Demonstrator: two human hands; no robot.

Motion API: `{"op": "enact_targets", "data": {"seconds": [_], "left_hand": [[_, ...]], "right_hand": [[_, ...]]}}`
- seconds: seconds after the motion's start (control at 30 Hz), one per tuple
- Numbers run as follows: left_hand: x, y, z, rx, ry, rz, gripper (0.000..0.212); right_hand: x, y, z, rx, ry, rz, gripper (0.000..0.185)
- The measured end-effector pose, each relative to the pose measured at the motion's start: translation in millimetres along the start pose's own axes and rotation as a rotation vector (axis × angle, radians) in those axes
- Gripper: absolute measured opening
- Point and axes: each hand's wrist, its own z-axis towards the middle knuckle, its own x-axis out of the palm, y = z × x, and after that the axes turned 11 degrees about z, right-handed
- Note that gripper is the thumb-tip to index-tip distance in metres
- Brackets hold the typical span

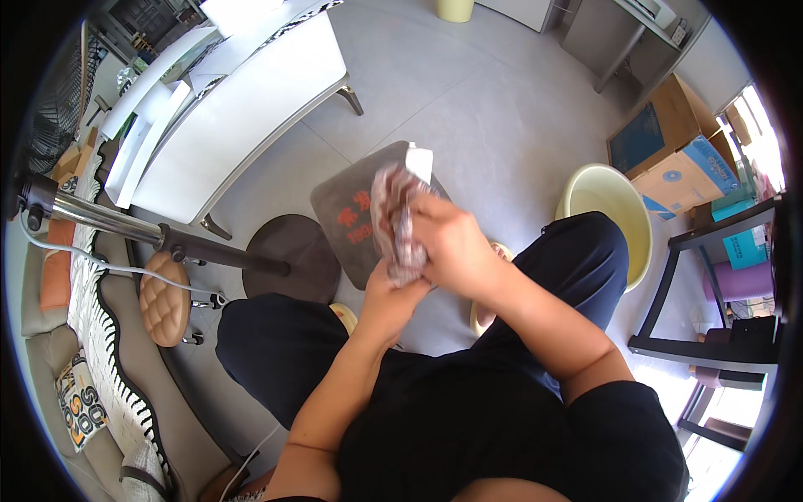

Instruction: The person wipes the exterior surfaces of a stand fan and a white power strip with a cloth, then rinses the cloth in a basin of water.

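A striped cloth (396, 226), crumpled and slightly blurred, is between my two hands. My left hand (395, 295) grips its lower end. My right hand (448, 238) grips it from the right side. Beneath the cloth is a dark grey square mat or board (351, 251) with rounded corners and red writing, partly hidden by my hands. A small white object (420, 162) shows at its upper edge, beyond the cloth; what it is, I cannot tell.
Right of my knee stands a pale yellow bucket (574, 188), with a cardboard box (684, 179) beyond. At left are a white table (251, 106), a metal pole on a round dark base (263, 292), a tufted stool (164, 301) and a sofa (141, 339).
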Motion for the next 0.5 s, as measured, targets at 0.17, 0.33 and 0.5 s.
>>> {"op": "enact_targets", "data": {"seconds": [0.17, 0.33, 0.5], "left_hand": [[-3.2, 7.2, 3.0, 0.164, -0.052, 0.156, 0.047], [-3.8, -8.9, 4.6, 0.051, -0.057, 0.214, 0.039], [-5.1, -5.8, 4.0, 0.02, -0.043, 0.107, 0.037]], "right_hand": [[-9.6, 2.6, -10.2, -0.063, 0.089, 0.176, 0.03], [-29.8, -28.3, 20.8, 0.04, -0.184, 0.03, 0.031], [-13.1, -18.7, 13.7, -0.043, -0.109, 0.043, 0.029]]}}
